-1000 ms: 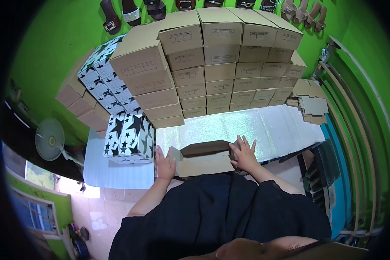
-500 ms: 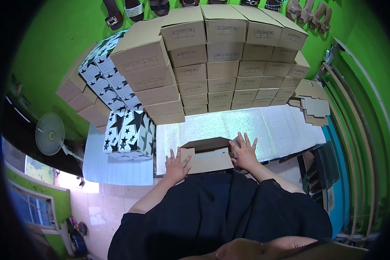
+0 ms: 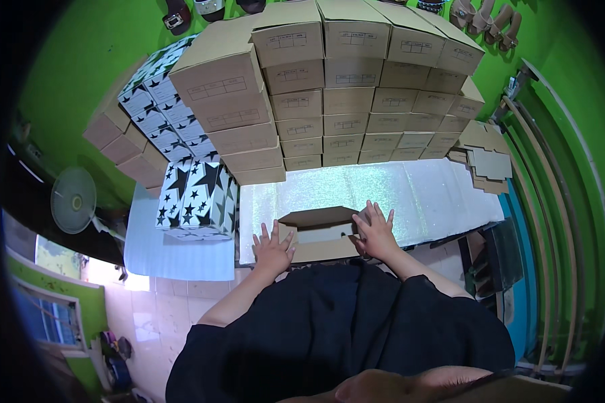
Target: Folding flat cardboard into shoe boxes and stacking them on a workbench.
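A brown cardboard box (image 3: 323, 252) sits at the near edge of the white-covered table, right in front of my body. Its top is open, with the far panel raised and a paler inside showing. My left hand (image 3: 273, 251) lies against the box's left end, fingers spread upward. On the opposite end, my right hand (image 3: 379, 236) rests with its fingers apart, the thumb side at the right end panel. Neither hand is wrapped around the box, though the right thumb is partly hidden.
Stacked brown boxes (image 3: 346, 101) form a wall at the table's far side. White boxes with black stars (image 3: 205, 191) stand left. Flat cardboard pieces (image 3: 487, 164) lie at the right end of the table (image 3: 423, 195). A fan (image 3: 74, 201) is far left; sandals (image 3: 501, 27) hang on the wall.
The box's left end panel has swung outward under my left hand, and more of the inside shows. Both hands have shifted slightly; the whole view has tilted a little.
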### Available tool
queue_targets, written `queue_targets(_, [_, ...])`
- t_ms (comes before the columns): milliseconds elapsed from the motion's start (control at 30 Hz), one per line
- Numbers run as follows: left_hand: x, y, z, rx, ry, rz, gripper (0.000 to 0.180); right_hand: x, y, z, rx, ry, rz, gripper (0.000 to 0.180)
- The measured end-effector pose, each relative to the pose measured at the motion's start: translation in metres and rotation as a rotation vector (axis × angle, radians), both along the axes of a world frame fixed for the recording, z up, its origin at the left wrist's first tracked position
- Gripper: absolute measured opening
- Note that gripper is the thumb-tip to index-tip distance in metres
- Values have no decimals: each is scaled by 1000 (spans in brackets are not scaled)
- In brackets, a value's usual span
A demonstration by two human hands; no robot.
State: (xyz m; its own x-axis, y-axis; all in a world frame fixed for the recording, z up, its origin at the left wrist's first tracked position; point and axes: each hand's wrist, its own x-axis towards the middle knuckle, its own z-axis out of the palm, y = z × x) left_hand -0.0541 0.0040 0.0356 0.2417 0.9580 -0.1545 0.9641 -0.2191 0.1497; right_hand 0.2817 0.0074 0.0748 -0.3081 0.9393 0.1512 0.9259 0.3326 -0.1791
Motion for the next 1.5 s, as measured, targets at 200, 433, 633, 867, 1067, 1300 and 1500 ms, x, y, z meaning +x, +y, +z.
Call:
queue_targets(200, [-5,1,-3,-25,-22,-26,64,3,-1,-4,-1,37,-14,76])
queue_targets(433, [-17,0,-17,7,-105,-68,84,4,-5,-17,-15,355,173,98])
queue_targets(633, [-10,8,7,-12,92,-148,95,-10,-14,-32,-157,3,269,96])
queue_targets(867, [-10,12,4,-16,79,-132,100,-10,-15,-60,-81,-148,253,88])
queue_targets(1067, [-11,12,4,-25,56,-135,99,-14,-13,-64,-103,-177,216,88])
queue_targets(1300, [-11,13,1,-14,29,-145,99,-18,-9,-66,-143,-220,179,91])
queue_targets(1500, [-10,13,3,-17,26,-136,100,-16,-8,-56,-183,-168,194,92])
